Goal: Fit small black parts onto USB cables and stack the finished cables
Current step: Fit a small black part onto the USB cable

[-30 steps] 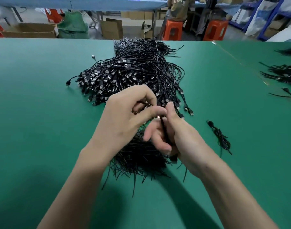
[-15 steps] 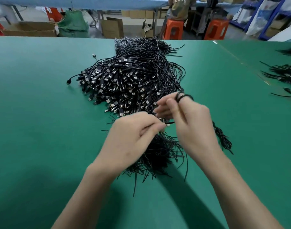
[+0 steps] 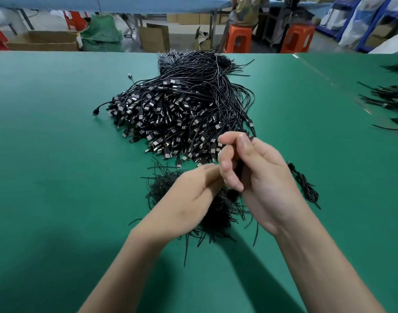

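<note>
Two hands meet over the pile of thin black ties (image 3: 164,188). Right hand (image 3: 268,177) is now palm-in, fingers curled tight round the folded cable (image 3: 239,170), with black ends poking out above and below the fist. Half a second back that cable was looped over its fingertips and the left hand (image 3: 189,199) pinched at the plug end. Now the left sits lower, fingertips up against the right hand's fingers. It's blurred there, so can't tell if it pinches a tie or nothing. Reads as: cable gathered up, tie going on or about to. Not stacked yet. One finished bundle (image 3: 305,188) lies just right of the right hand, well apart from the big heap of loose cables (image 3: 182,109) further up the green table (image 3: 58,177). Judgement: this unit is close to done, the heap barely touched. Risk on the next move: the coil springs open if the right hand loosens before the tie is on.
</note>
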The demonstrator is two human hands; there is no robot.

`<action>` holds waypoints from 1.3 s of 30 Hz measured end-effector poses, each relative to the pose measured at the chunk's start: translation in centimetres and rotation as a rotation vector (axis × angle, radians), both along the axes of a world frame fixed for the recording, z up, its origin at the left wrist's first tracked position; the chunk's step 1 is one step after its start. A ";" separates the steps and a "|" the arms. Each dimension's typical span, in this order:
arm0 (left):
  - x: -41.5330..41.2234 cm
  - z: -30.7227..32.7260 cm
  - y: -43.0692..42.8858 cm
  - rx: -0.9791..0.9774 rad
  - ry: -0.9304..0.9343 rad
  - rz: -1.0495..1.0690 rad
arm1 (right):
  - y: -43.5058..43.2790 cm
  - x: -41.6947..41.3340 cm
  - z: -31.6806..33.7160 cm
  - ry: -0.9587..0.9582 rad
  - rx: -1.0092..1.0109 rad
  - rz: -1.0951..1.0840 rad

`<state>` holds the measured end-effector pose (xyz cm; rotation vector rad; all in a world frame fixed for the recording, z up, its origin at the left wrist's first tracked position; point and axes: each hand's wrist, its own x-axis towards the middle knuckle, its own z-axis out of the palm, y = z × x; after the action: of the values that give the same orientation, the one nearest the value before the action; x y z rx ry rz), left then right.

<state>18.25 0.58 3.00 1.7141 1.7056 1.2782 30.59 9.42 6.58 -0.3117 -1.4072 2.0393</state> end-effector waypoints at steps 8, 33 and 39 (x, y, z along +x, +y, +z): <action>-1.7 2.2 -1.6 -0.048 0.400 0.259 | 0.4 0.2 -1.9 -0.574 0.883 -0.366; -3.4 0.1 0.1 0.018 -0.266 0.113 | 0.5 1.5 -1.9 -0.348 0.177 0.358; -3.3 0.1 -0.3 0.005 -0.378 0.095 | 0.3 1.4 -2.3 -0.335 0.141 0.155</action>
<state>14.99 0.30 3.09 1.3016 1.5718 1.5360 31.97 9.76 4.29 -0.5165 -1.8185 2.0646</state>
